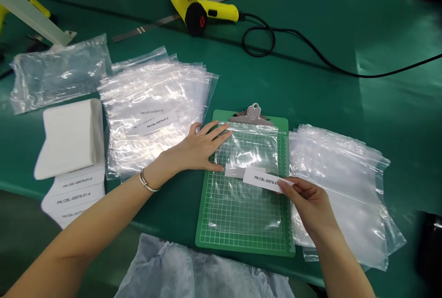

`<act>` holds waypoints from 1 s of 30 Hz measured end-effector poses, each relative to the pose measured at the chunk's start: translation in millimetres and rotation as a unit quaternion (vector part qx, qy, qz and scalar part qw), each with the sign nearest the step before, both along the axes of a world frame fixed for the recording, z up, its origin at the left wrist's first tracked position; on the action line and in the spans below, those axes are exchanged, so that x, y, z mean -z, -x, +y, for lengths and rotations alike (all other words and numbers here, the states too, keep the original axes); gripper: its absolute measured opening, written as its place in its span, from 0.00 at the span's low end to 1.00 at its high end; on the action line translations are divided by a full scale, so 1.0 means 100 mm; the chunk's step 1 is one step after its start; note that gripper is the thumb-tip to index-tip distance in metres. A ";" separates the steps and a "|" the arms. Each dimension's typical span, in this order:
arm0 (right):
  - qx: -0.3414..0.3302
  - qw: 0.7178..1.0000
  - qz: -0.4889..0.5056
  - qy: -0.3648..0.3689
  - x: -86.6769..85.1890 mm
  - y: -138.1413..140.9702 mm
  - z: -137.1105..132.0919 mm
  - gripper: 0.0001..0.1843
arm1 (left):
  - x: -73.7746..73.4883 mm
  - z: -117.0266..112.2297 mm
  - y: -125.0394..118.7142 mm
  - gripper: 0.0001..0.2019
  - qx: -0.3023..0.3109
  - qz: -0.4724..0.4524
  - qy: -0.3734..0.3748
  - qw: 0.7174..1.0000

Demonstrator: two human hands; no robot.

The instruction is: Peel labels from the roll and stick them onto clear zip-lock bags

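Observation:
A clear zip-lock bag (247, 210) lies flat on a green gridded clipboard (203, 238), its zip edge just below the metal clip (253, 114). My left hand (200, 149) is spread with fingertips on the bag's upper left side. Between the thumb and fingers of my right hand (311, 203) is a white printed label (260, 179) reading "PN:CBL-00578-01", its end hidden by the thumb. The label hovers over the middle of the bag, slightly tilted. Behind it shows a pale strip (233, 170), perhaps its reflection or shadow.
Labelled bags (152, 90) are piled at left, plain clear bags (345, 187) at right. A folded label strip (69, 137) lies far left beside a plastic package (62, 72). At the back are a yellow heat gun (193, 8), its black cable (311, 54) and a metal ruler (148, 27).

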State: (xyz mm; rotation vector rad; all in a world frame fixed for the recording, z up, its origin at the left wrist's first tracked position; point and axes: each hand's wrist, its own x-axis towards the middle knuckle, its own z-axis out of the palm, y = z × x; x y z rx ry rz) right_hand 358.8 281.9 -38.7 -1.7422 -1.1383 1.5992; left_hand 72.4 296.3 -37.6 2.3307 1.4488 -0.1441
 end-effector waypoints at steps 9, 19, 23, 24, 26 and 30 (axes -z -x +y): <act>0.007 1.000 0.011 -0.001 0.01 -0.01 -0.01 0.12 | -0.03 0.02 -0.02 0.51 0.022 0.049 0.019 0.998; -0.009 1.000 -0.004 -0.012 -0.02 0.00 0.00 0.11 | -0.07 0.01 -0.05 0.50 0.029 0.068 -0.002 0.997; -0.015 1.000 -0.002 -0.015 -0.04 0.01 0.02 0.12 | -0.03 0.00 -0.04 0.51 0.028 0.065 -0.016 0.997; -0.015 1.000 -0.001 -0.012 -0.04 0.01 0.03 0.12 | -0.01 0.00 -0.03 0.52 0.029 0.065 -0.019 0.997; -0.015 1.000 0.001 -0.011 -0.05 0.02 0.05 0.14 | 0.01 0.00 -0.03 0.52 0.030 0.066 -0.028 0.997; -0.026 0.999 0.008 -0.018 -0.07 0.06 0.09 0.15 | 0.07 -0.01 -0.01 0.52 0.031 0.066 -0.048 0.996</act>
